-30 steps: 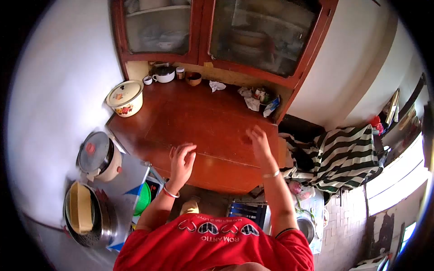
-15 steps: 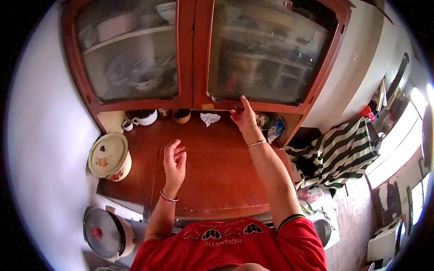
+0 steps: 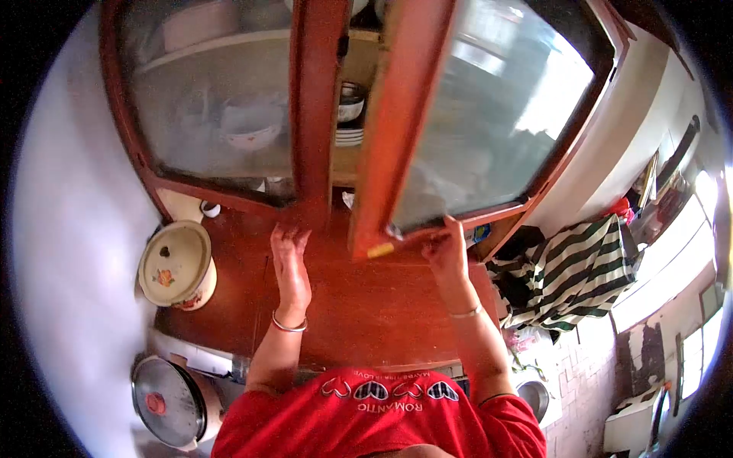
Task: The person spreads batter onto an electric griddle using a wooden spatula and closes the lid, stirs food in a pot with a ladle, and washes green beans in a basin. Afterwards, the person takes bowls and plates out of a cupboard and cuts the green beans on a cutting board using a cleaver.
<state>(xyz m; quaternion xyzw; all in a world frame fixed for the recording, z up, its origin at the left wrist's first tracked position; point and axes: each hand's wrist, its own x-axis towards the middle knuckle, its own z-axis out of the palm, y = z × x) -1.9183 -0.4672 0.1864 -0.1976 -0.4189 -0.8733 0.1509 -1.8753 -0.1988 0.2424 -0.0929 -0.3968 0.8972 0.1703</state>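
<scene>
Gripping the door (image 3: 400, 153) by its lower edge, just above the right hand (image 3: 450, 266), likely using that rim as a handle; holding the left hand (image 3: 291, 269) open above the worktop (image 3: 366, 313), clear of the door.

The cabinet door (image 3: 397, 145) at upper centre looks like painted wood, smooth and glossy, around a shiny glass pane (image 3: 496, 137) (streaked with pale reflections). The bench (image 3: 366, 320) across the middle has the same painted-wood look, with a soft sheen. At left, the lidded pot (image 3: 175, 266) appears to be glossy enamel. The round lid (image 3: 179, 389) at lower left looks like glass with a metal rim; its knob (image 3: 156, 403) seems plastic. Striped cloth (image 3: 576, 267) at right is matt and creased, as is the red fabric shirt (image 3: 328, 420) at bottom centre. The bangle (image 3: 464, 314) is shiny metal.
</scene>
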